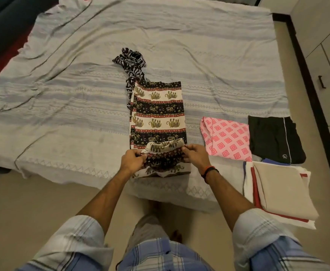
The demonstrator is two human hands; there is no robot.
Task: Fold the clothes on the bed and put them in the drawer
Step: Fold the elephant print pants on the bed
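- At the near edge of the bed [101, 36], an elephant-print garment [158, 112] lies flat and lengthwise, its near end lifted and rolled back between the two hands.
- Risk, as I judge it: the fabric looks thin and slippery, so the lifted end could skew sideways on the way over and leave a crooked fold.
- A dark leaf-print piece [131, 59] lies bunched at the far end, partly tucked beside the printed one; a tug could drag it along.
- The near hem sits close to the mattress edge, so it might slide off toward the floor.
- Left hand [133, 160]: fingers curled, pinching the left corner of the gathered band.
- Right hand [194, 156]: fingers curled the same way, pinching the right corner; an orange-and-black wristband [209, 171] shows on that wrist.
- Just to the right lie a pink diamond-print fold [226, 137], a black fold [275, 139] and a beige-and-white stack [283, 192], none yet in the drawer unit [328, 79] by the wall.
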